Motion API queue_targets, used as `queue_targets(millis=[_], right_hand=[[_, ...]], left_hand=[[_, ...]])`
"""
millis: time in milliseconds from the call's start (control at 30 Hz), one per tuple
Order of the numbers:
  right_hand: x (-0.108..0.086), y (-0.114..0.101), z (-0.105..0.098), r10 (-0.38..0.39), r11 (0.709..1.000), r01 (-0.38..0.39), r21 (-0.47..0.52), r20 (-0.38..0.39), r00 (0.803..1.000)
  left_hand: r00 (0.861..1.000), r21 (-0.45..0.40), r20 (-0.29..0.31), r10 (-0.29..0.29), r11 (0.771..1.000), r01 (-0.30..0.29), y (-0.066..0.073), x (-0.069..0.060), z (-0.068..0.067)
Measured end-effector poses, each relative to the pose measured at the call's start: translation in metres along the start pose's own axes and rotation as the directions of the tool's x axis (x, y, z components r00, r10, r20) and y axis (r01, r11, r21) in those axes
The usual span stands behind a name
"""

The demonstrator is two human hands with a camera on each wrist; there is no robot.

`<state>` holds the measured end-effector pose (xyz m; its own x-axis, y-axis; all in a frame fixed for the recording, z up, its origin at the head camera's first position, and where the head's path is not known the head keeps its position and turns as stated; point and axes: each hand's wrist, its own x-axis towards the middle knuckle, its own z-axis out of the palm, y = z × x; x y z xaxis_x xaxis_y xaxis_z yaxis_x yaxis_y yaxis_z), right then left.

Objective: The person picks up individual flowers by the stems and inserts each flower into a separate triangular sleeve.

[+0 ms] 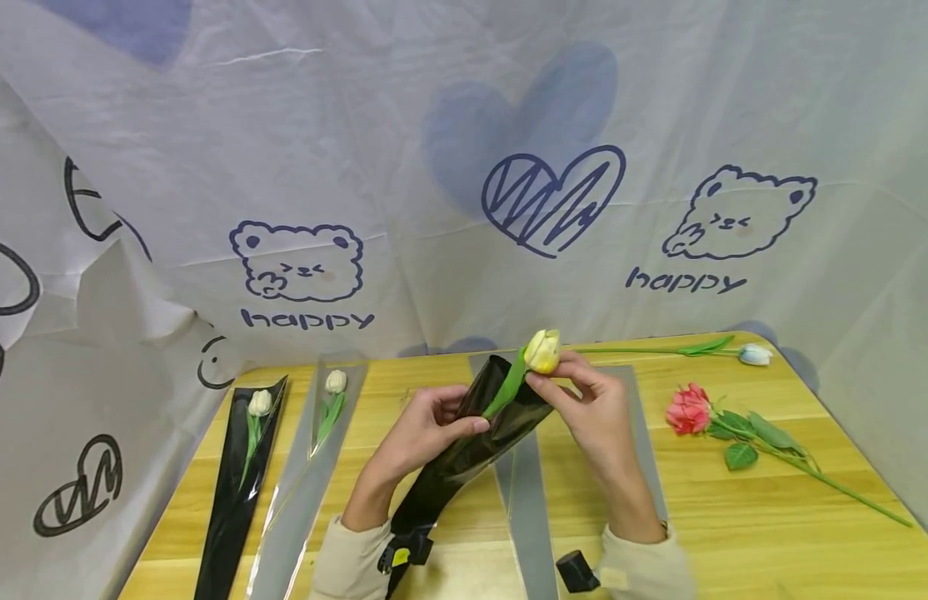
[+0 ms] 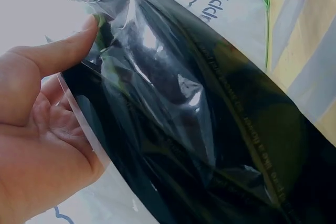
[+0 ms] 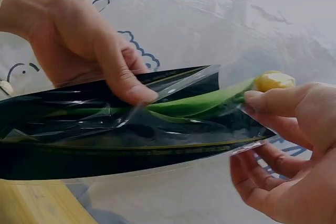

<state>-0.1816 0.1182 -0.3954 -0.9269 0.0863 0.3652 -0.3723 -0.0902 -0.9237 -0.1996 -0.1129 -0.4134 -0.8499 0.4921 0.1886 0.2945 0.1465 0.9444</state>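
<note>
A yellow tulip (image 1: pixel 542 352) lies partly inside a black flower sleeve (image 1: pixel 452 467) with a clear front. Its bloom sticks out past the sleeve's upper opening, and the green leaf (image 3: pixel 205 99) runs down into it. My left hand (image 1: pixel 419 429) grips the sleeve near that opening, thumb on the clear front, as the left wrist view also shows. With thumb and index finger, my right hand (image 1: pixel 599 412) pinches the tulip just under the bloom. In the right wrist view its other fingers sit by the sleeve's edge. The lower stem is hard to make out through the film.
On the wooden table (image 1: pixel 741 550), a black sleeve (image 1: pixel 227 508) and a grey sleeve (image 1: pixel 284 517) at left each hold a white tulip. Another grey sleeve (image 1: pixel 535 525) lies beneath my hands. A pink-red rose (image 1: pixel 689 410) and a pale blue tulip (image 1: pixel 754 355) lie at right.
</note>
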Motion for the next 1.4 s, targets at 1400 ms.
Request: queue_targets(millis=[1400], right_hand=[[0.0,-0.016,-0.028,0.224,0.972,-0.222,-0.081,0.026,0.974]], left_hand=[[0.992,0.043,-0.088,-0.085,0.995,0.089,-0.018,0.0,-0.012]])
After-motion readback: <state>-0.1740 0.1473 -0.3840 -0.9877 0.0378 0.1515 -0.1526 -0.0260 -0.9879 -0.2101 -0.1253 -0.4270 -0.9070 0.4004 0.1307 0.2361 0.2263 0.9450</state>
